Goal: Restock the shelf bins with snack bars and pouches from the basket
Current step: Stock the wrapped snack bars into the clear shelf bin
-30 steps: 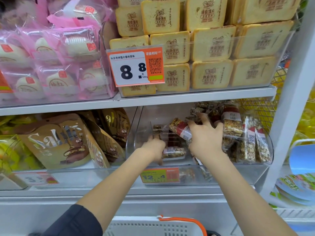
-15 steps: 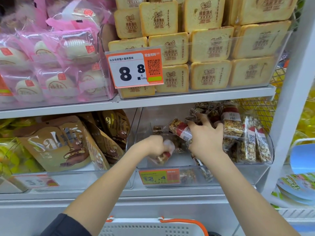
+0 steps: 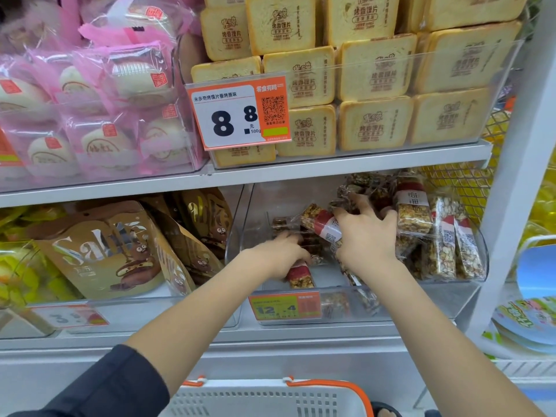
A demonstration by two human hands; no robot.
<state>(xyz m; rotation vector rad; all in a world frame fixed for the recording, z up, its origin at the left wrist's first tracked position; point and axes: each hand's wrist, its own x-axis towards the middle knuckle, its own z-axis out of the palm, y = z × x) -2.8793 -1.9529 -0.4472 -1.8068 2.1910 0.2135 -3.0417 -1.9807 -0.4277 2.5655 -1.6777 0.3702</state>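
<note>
- Since the earlier frame, your left hand [image 3: 278, 255] has lowered its clear-wrapped, red-banded nut snack bar [image 3: 300, 275] onto the floor of the clear plastic shelf bin [image 3: 469, 291]; its fingers still curl round it.
- Your right hand [image 3: 365, 233], fingers spread, presses back the leaning stack of bars [image 3: 416, 213].
- Judgement: placement is nearly complete; release, then return to the white-and-orange basket [image 3: 270, 400].

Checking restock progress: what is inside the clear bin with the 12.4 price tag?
Wrapped nut bars, stacked on the right, and both hands; the left hand covers a red-banded bar. The bin's back is hidden.
</note>
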